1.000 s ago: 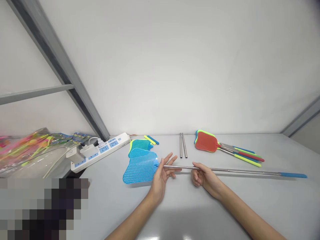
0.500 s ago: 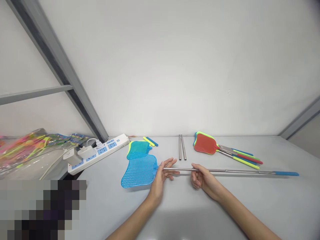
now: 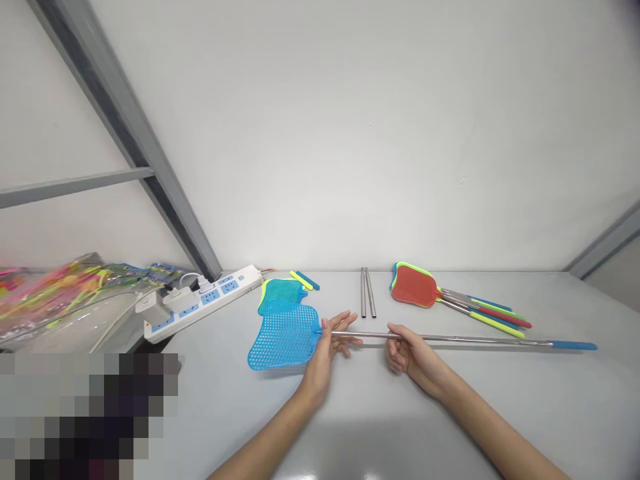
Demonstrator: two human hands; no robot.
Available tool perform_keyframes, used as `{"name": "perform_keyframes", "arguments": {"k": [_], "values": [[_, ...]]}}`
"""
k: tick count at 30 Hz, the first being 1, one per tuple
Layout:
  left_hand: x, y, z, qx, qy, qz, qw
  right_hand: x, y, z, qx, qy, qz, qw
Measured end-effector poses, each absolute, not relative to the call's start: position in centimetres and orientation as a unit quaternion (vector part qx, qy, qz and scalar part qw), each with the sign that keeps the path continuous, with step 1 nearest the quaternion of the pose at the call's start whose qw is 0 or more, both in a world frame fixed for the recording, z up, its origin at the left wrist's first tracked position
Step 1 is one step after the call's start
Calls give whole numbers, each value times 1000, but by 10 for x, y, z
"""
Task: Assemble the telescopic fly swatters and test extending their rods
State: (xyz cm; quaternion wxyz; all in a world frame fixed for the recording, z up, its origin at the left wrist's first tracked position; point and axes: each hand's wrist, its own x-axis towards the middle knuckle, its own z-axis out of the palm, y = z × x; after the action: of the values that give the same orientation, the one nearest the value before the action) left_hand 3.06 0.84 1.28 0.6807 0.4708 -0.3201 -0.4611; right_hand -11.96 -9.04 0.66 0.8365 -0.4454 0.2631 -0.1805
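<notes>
A blue fly swatter [image 3: 284, 337] with a long, drawn-out metal rod lies across both hands above the table, its blue grip [image 3: 575, 345] far to the right. My left hand [image 3: 326, 357] holds it at the neck, thumb in front and the other fingers spread behind the rod. Farther along, my right hand [image 3: 407, 353] pinches the rod between thumb and curled fingers. Behind the blue head lie a teal and a yellow-green swatter head [image 3: 281, 293], partly covered by it. Two short metal tubes [image 3: 370, 293] rest on the table beyond my hands.
Assembled swatters with a red head [image 3: 414, 287] on top are stacked at the back right. Small yellow and blue grips [image 3: 304, 280] lie at the back left. A white power strip [image 3: 200, 303] with plugs and clear bags of colourful items [image 3: 65, 293] occupy the left side.
The view has shifted slightly, so the scene sits a little farther right. Both hands keep their hold on the fly swatter, with hardly any movement.
</notes>
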Motion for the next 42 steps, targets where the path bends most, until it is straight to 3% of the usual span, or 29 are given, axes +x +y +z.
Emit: {"name": "perform_keyframes", "arguments": {"k": [42], "values": [[30,5,11,555,-205,-338,732,-122,-94,5,-435,304,-225,817]]}}
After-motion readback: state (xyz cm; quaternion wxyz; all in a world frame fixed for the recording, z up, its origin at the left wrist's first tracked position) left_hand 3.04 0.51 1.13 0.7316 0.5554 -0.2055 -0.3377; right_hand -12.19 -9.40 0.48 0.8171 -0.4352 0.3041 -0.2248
